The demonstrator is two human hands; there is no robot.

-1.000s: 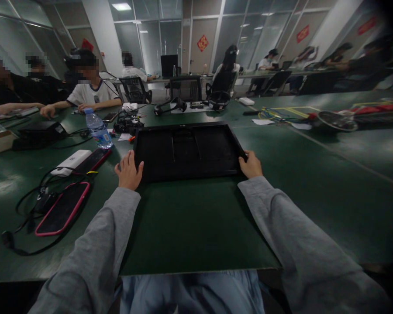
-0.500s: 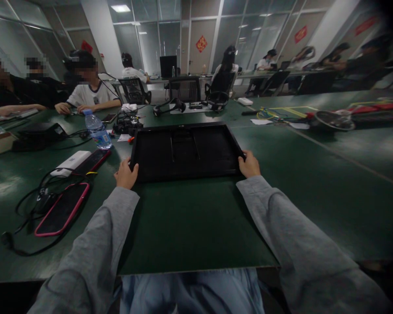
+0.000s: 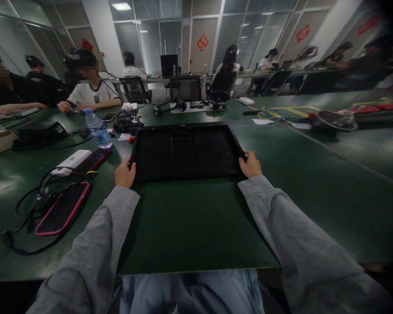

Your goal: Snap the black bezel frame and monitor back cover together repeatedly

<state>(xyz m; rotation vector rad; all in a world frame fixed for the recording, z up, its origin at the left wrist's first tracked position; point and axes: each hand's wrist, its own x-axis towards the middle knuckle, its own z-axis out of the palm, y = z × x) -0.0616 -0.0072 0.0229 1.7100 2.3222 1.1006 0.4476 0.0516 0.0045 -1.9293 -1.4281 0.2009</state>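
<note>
A black, shallow, tray-like panel (image 3: 153, 150) lies in front of me, with a raised rim and two thin rods across its recessed middle. My left hand (image 3: 125, 173) grips its near left corner, thumb against the rim and fingers along the outer side. On the opposite side, my right hand (image 3: 250, 165) is closed around the near right edge, its thumb over the rim. Both hands hold the panel low over the green table (image 3: 196, 226); whether it rests fully on the surface I cannot tell. The undersides of my fingers are hidden.
To the left are a pink-edged phone (image 3: 63, 209) with black cables, a white power bank (image 3: 72, 162) and a water bottle (image 3: 98, 130). Beyond the panel lies a black headset (image 3: 170, 106). Yellow cables (image 3: 278, 112) are at the right. A person (image 3: 91, 89) sits across the table.
The view has shifted very slightly. My left fingers have settled a little closer around the panel's edge; the panel itself stays almost where it was.
</note>
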